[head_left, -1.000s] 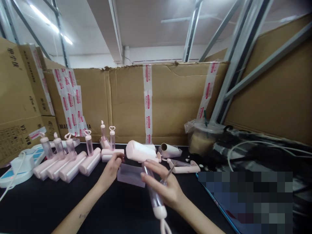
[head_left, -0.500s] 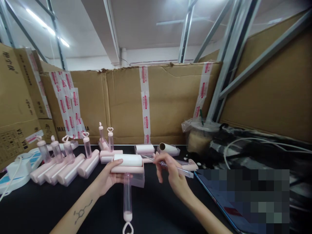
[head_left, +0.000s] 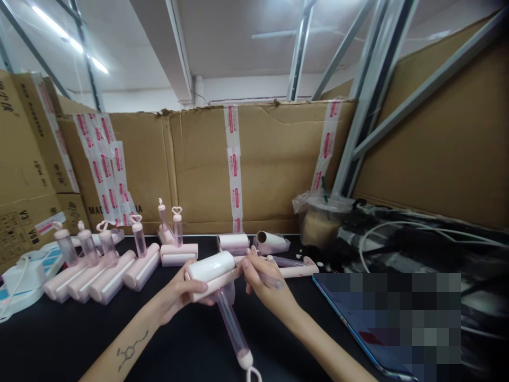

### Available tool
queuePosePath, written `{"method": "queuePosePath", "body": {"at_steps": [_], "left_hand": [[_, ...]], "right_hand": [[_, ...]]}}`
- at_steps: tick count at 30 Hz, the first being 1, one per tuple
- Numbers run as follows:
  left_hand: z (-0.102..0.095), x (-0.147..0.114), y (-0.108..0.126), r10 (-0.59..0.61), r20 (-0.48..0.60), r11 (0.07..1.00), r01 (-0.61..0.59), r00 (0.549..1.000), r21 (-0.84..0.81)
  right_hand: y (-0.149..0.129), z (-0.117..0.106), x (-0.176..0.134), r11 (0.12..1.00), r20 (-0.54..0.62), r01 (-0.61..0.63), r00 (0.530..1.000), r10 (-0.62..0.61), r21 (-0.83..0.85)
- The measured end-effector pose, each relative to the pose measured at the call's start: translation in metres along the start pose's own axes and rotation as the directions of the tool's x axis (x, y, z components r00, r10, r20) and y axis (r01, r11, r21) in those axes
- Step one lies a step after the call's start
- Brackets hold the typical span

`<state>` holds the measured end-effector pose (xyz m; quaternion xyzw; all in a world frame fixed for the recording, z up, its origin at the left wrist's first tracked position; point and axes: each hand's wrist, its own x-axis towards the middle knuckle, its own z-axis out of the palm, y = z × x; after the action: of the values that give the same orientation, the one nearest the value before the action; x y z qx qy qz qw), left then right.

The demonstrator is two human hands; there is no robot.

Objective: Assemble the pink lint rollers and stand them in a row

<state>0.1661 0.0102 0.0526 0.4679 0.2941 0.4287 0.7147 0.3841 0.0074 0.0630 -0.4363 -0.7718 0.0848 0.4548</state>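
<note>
My left hand [head_left: 178, 292] is closed around the left end of a pink lint roller [head_left: 218, 284] with a white sticky roll [head_left: 212, 266]. The roller tilts up to the right, its clear handle [head_left: 234, 324] slanting down to a pink heart-shaped loop. At the roller's right end, my right hand [head_left: 268, 278] pinches a screwdriver with a clear handle [head_left: 273, 281]; the fingers hide its tip. Behind that hand lie loose pink and clear lint roller parts [head_left: 298, 269].
Several lint rollers [head_left: 113, 278] stand handle-up at the left, near a power strip [head_left: 14, 302]. At the back are a white roll in a clear cover [head_left: 233, 242] and another roll [head_left: 270, 242]. A drink cup [head_left: 322, 220] and a tablet-like device [head_left: 353, 323] are at the right. Cardboard [head_left: 199, 170] walls the back.
The lint roller has turned so its right end is higher and its handle swings to the right. My right hand has moved left with the screwdriver, up to the roller's end.
</note>
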Motion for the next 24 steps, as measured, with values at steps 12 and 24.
{"method": "queuePosePath", "body": {"at_steps": [12, 24], "left_hand": [[0.011, 0.002, -0.007, 0.060, -0.293, 0.995, -0.079, 0.954, -0.053], [0.013, 0.002, -0.007, 0.172, -0.325, 0.983, -0.185, 0.930, -0.010]], "right_hand": [[-0.003, 0.008, -0.003, 0.839, 0.001, 0.391, 0.907, -0.422, -0.379], [-0.014, 0.009, -0.003, 0.941, -0.198, 0.331, 0.920, -0.339, -0.073]]}}
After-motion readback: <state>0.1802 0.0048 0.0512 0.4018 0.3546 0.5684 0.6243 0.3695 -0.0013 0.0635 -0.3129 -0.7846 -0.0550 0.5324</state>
